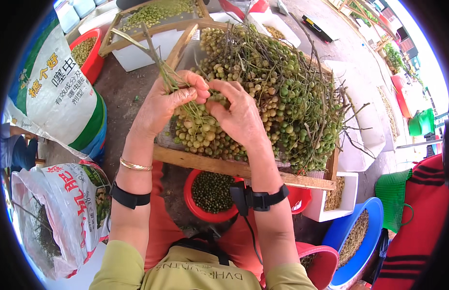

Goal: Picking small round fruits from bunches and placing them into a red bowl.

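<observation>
My left hand (173, 96) is closed around the green stems of a bunch of small round fruits (199, 130), which hangs over the near left part of a wood-framed mesh tray (206, 166). The cut stem ends (146, 47) stick up past the hand. My right hand (231, 107) is at the same bunch, thumb and fingertips close together near the left fingers; whether it pinches a fruit or stem is hidden. A large heap of fruit clusters (289, 90), green to yellowish with brown twigs, covers most of the tray.
Below the tray stands a red bowl of dark green fruits (213, 192). To the right are a white foam box (320, 210) and a blue basin (333, 232). A woven sack (61, 72), a bag with twigs (65, 181) and a red basin (95, 69) stand left. A red sleeve (420, 217) is at right.
</observation>
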`<state>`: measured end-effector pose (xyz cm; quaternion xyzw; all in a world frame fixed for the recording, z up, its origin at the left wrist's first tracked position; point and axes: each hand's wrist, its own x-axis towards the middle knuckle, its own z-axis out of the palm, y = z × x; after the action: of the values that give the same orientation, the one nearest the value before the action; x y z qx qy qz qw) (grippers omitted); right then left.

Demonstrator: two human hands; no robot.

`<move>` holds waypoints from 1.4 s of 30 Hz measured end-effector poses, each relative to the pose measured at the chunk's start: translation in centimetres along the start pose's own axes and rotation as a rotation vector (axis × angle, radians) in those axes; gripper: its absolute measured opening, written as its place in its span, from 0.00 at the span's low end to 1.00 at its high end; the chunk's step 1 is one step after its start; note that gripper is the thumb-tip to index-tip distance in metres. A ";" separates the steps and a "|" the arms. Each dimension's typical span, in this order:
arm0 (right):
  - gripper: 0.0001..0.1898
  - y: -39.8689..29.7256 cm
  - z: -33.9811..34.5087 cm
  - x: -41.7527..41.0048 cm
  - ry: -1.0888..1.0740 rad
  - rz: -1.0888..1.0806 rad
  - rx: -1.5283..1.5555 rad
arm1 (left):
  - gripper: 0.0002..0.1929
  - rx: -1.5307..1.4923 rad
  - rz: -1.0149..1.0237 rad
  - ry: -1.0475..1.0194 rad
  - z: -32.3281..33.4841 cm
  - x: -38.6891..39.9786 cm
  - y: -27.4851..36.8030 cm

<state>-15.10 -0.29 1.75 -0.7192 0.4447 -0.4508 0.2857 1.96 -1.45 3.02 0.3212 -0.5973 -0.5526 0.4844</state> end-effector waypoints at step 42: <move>0.26 1.7 -1.6 -0.3 -0.187 0.226 0.514 | 0.13 -0.114 -0.028 -0.110 -1.8 -0.6 -0.6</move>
<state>-17.29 -0.78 0.93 -0.6076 0.3650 -0.4457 0.5468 3.73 -1.59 2.14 0.2704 -0.5859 -0.6092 0.4608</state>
